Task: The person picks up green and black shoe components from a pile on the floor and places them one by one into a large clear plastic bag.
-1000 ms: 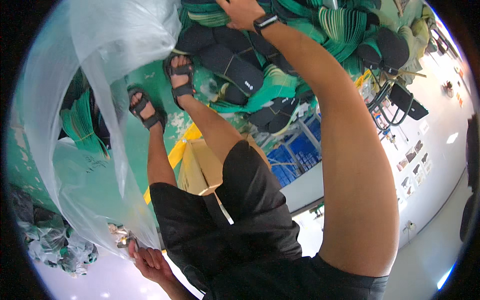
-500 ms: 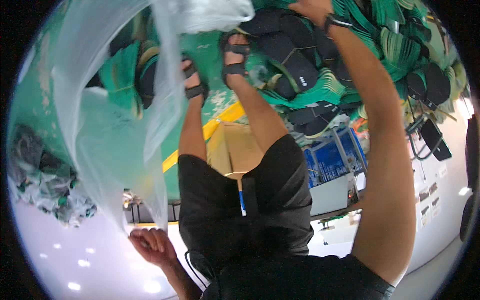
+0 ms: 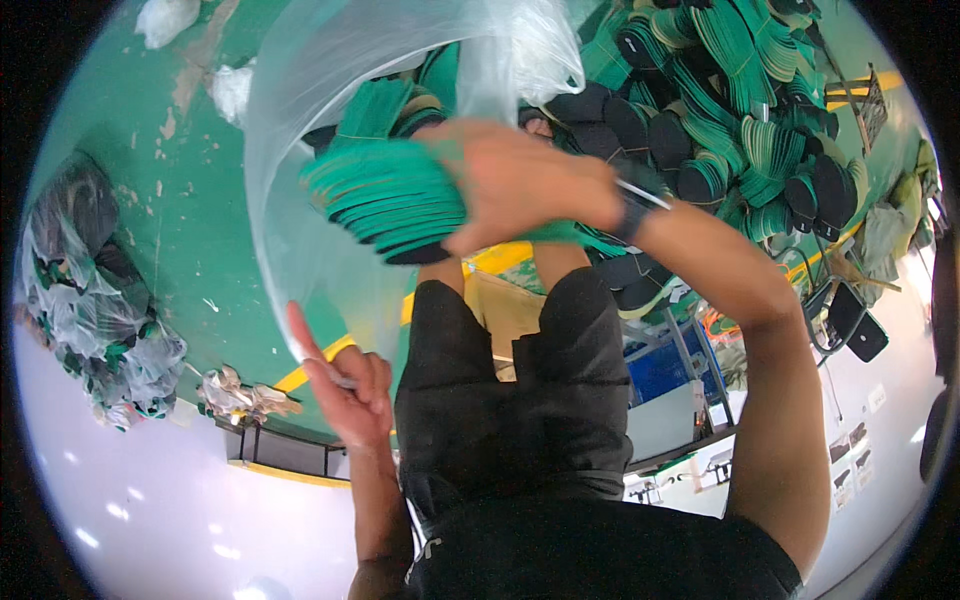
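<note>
My left hand [image 3: 350, 395] pinches the rim of a large clear plastic bag [image 3: 268, 150], its index finger stretched along the edge and the other fingers curled. The bag's mouth hangs wide. My right hand [image 3: 525, 180], smeared by motion and with a dark band at the wrist, grips a thick bundle of green insoles [image 3: 385, 195] with black at its lower end. This bundle is in front of the bag's opening; whether it is past the rim I cannot tell. Behind it, another green insole bundle [image 3: 372, 105] shows at the bag.
A big heap of green and black insole bundles [image 3: 725, 150] covers the floor at the far right. Filled clear bags [image 3: 95, 290] lie at the left. White crumpled plastic [image 3: 165, 20] is at the far left. A cardboard box [image 3: 505, 310] stands between my legs, a blue crate [image 3: 660, 375] to the right.
My right hand has come from the far heap toward the bag and now carries an insole bundle. My left hand has risen and shifted right, bringing the bag's rim with it.
</note>
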